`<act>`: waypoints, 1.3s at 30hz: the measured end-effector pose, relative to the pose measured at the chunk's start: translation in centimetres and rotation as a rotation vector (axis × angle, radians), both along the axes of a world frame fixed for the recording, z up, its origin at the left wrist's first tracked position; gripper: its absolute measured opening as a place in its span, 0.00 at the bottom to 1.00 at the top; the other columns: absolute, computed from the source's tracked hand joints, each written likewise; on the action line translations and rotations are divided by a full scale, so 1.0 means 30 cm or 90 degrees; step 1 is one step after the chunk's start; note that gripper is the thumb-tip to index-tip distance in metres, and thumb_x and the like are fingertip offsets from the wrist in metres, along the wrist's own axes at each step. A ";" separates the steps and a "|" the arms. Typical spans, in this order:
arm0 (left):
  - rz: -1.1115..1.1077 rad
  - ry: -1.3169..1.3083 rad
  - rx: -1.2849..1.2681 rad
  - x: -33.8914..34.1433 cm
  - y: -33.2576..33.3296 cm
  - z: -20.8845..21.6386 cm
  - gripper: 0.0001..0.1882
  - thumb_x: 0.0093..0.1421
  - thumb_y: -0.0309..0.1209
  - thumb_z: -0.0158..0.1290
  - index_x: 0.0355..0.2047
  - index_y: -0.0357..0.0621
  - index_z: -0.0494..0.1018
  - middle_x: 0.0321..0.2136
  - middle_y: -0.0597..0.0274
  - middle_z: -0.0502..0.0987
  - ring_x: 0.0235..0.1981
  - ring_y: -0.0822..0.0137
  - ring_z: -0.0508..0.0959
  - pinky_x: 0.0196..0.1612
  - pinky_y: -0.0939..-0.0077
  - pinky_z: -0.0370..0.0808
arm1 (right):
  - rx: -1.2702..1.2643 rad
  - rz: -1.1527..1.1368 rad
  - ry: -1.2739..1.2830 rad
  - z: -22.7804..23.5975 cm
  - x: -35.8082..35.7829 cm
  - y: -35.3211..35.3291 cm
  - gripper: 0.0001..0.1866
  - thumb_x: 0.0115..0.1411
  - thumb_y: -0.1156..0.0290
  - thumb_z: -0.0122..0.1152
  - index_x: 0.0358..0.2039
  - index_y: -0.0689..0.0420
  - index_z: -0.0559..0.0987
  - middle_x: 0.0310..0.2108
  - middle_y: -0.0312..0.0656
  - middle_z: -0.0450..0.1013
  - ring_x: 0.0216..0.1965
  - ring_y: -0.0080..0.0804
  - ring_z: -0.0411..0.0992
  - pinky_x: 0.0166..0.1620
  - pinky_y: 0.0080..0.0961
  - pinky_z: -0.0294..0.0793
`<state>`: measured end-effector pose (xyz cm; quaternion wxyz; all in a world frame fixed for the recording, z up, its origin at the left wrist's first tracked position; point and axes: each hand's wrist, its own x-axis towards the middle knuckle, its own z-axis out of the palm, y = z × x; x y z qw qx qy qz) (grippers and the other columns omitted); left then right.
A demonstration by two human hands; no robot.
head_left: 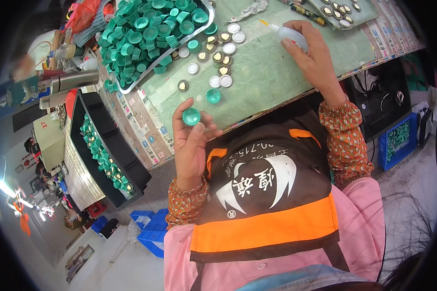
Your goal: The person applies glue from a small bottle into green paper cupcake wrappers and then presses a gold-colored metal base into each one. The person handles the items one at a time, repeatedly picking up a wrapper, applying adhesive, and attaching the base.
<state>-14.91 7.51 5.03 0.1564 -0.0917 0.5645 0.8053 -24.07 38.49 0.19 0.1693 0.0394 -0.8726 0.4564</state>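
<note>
My left hand point(192, 138) pinches a small green fluted cup point(191, 116) between thumb and forefinger, its hollow side facing up. Another green cup point(213, 96) lies on the green table mat point(257, 80) just beyond it. In my right hand point(313, 56) is a whitish squeeze bottle point(292, 38) with a thin orange-tipped nozzle pointing left over the mat. Several round crimped caps lie between the hands and the tray; some show plain white faces, like one cap point(193, 68), and others carry a yellowish piece, like another cap point(182, 85).
A metal tray point(177, 47) heaped with green cups stands at the far left. Left of the table, a black bin point(131, 167) holds more cups. A second board point(359, 19) with caps lies at the far right, near a dark marker-like tube point(308, 15). A blue crate point(398, 157) stands right of the table.
</note>
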 end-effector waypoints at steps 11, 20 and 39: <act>0.039 -0.014 0.059 -0.012 -0.030 -0.006 0.31 0.68 0.25 0.50 0.69 0.50 0.55 0.40 0.61 0.70 0.36 0.72 0.72 0.41 0.73 0.76 | 0.227 -0.048 -0.029 0.004 -0.149 0.018 0.21 0.56 0.68 0.63 0.50 0.60 0.75 0.46 0.54 0.70 0.50 0.53 0.66 0.53 0.46 0.63; 0.017 -0.066 0.150 -0.030 -0.051 -0.026 0.26 0.75 0.39 0.41 0.70 0.48 0.54 0.45 0.56 0.72 0.39 0.70 0.73 0.40 0.73 0.76 | 0.328 0.042 0.078 0.089 -0.086 -0.153 0.16 0.56 0.66 0.63 0.45 0.56 0.76 0.40 0.46 0.67 0.45 0.45 0.65 0.48 0.48 0.61; -0.055 -0.145 0.193 -0.051 -0.077 -0.029 0.36 0.66 0.26 0.49 0.71 0.32 0.48 0.58 0.41 0.70 0.47 0.59 0.78 0.49 0.67 0.84 | 0.299 0.220 0.136 0.036 0.084 -0.054 0.10 0.52 0.79 0.59 0.35 0.54 0.77 0.32 0.36 0.71 0.40 0.40 0.69 0.44 0.36 0.67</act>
